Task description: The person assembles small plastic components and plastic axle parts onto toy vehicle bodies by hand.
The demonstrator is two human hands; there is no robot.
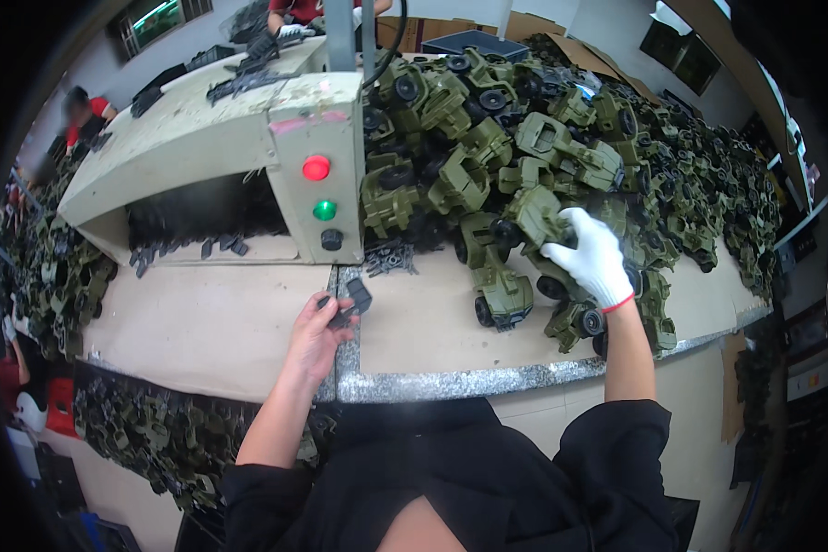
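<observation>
Between the fingers of my bare left hand (314, 339) is a small dark grey plastic part (360, 296), held over the seam of the worktable. My right hand (594, 262), in a white glove with a red cuff, reaches into the heap at the right. Its fingers close on an olive-green toy truck (535, 217). Just below and left of that glove, another green toy truck (503, 293) with black wheels lies on the cardboard top. A small pile of dark plastic parts (391, 259) lies beyond my left hand.
A cream machine housing (315, 133) with red and green buttons stands at the left, dark parts in its opening. The toy truck heap (488, 138) fills the right and back. More trucks (166, 432) lie below the table's front edge. People in red work farther off.
</observation>
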